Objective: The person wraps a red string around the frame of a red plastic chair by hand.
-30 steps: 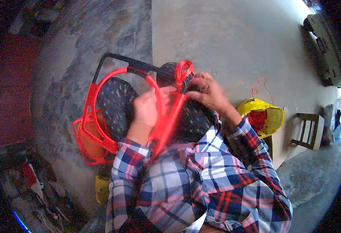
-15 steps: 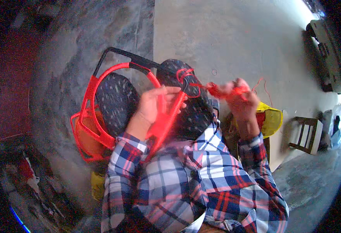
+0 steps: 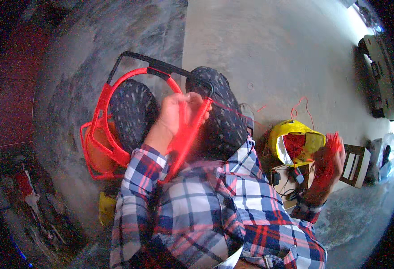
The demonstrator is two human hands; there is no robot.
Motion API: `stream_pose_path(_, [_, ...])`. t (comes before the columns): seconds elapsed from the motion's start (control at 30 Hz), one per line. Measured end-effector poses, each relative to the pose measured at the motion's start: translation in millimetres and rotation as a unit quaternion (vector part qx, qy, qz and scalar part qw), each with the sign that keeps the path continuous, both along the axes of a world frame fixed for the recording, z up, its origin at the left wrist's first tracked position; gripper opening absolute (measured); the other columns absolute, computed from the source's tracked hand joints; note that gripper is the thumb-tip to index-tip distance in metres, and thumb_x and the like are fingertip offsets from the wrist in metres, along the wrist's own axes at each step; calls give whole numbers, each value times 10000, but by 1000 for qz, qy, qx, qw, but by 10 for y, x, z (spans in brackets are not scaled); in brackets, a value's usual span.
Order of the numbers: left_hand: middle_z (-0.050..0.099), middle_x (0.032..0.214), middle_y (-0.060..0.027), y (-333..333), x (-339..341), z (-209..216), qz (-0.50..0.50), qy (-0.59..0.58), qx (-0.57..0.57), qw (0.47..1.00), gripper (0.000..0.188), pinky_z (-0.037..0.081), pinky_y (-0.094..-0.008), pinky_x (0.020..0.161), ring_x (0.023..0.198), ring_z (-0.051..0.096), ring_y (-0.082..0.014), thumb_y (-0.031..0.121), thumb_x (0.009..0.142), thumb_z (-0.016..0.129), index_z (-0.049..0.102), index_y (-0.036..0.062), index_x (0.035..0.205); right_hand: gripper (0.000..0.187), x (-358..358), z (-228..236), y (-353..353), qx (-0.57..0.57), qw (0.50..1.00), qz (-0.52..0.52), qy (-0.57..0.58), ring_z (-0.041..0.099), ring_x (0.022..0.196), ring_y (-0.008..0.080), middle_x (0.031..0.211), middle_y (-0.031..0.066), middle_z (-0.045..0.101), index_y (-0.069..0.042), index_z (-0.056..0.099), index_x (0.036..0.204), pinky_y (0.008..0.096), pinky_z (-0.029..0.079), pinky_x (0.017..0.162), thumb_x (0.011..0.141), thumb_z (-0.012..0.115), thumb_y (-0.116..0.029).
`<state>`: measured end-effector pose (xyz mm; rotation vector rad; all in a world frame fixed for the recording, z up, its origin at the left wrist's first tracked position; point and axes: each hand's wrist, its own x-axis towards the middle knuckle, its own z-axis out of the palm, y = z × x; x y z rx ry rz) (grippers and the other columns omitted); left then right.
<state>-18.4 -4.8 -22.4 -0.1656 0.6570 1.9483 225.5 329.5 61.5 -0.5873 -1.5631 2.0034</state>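
Note:
Across my lap lies a frame (image 3: 172, 68) of bent bars, mostly covered in red wrapping, with bare black stretches along its far edge. It has a ring-shaped part inside. My left hand (image 3: 173, 112) is closed around the frame's right side, just below the bare corner. Out to the right, my right hand (image 3: 333, 157) is closed on a bundle of red cord (image 3: 334, 140), both smeared by motion. A thin red strand (image 3: 226, 106) runs rightward from the wrapped bar near my left hand.
A yellow bag (image 3: 314, 142) with more red cord (image 3: 294, 144) inside sits at my right, a loose strand trailing beyond it. Dark cables (image 3: 287, 193) lie nearer me. A small slatted wooden piece (image 3: 356, 166) and a long grey object (image 3: 378, 78) are farther right.
My right hand has swung far right and nearer me with the cord bundle, uncovering the yellow bag. The loose loops at the frame's corner are drawn out. My left hand keeps its hold.

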Motion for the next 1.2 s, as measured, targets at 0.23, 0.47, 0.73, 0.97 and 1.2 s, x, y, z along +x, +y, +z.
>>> stream_pose_path(0.23, [596, 1016, -243, 62, -24, 46, 6, 25, -30, 999, 502, 514, -438, 714, 832, 617, -347, 347, 787, 564, 518, 24, 1168, 314, -591, -407, -348, -106, 991, 38, -70, 502, 653, 78, 787, -14, 523, -32, 585, 1095, 223, 397, 554, 864, 562, -244])
stream_pose_path(0.47, [557, 1181, -204, 228, 105, 325, 43, 54, -40, 997, 638, 455, -418, 931, 1046, 566, -311, 359, 780, 587, 460, -72, 1234, 325, -1401, -671, -1081, 232, 848, 445, -170, 593, 955, 164, 988, 81, 642, -37, 573, 1141, 311, 464, 844, 815, 581, -37])
stream_pose_path(0.73, [588, 1141, -151, 153, 83, 216, 70, 115, -26, 991, 475, 433, -375, 962, 1105, 545, -262, 213, 816, 596, 491, -30, 1210, 419, -1877, -638, -1167, -31, 955, 296, -10, 522, 1110, 218, 1217, 126, 531, -55, 504, 1244, 328, 436, 900, 842, 609, -98])
stream_pose_path(0.97, [601, 1124, -110, 191, 125, 257, 156, 83, -39, 984, 418, 434, -364, 950, 1075, 564, -247, 200, 823, 583, 512, 2, 1184, 279, -1970, -773, -1181, 414, 841, 348, 2, 551, 1059, 280, 1201, 144, 525, -47, 616, 1083, 345, 440, 899, 829, 641, -160])
stream_pose_path(1.2, [619, 1073, -128, 164, 52, 141, 29, 130, -147, 980, 462, 510, -381, 813, 967, 609, -255, 253, 837, 548, 514, -5, 1218, 209, -1702, -497, -503, 397, 853, 334, -48, 589, 992, 293, 1066, 132, 619, -17, 643, 968, 358, 457, 875, 811, 657, -155])
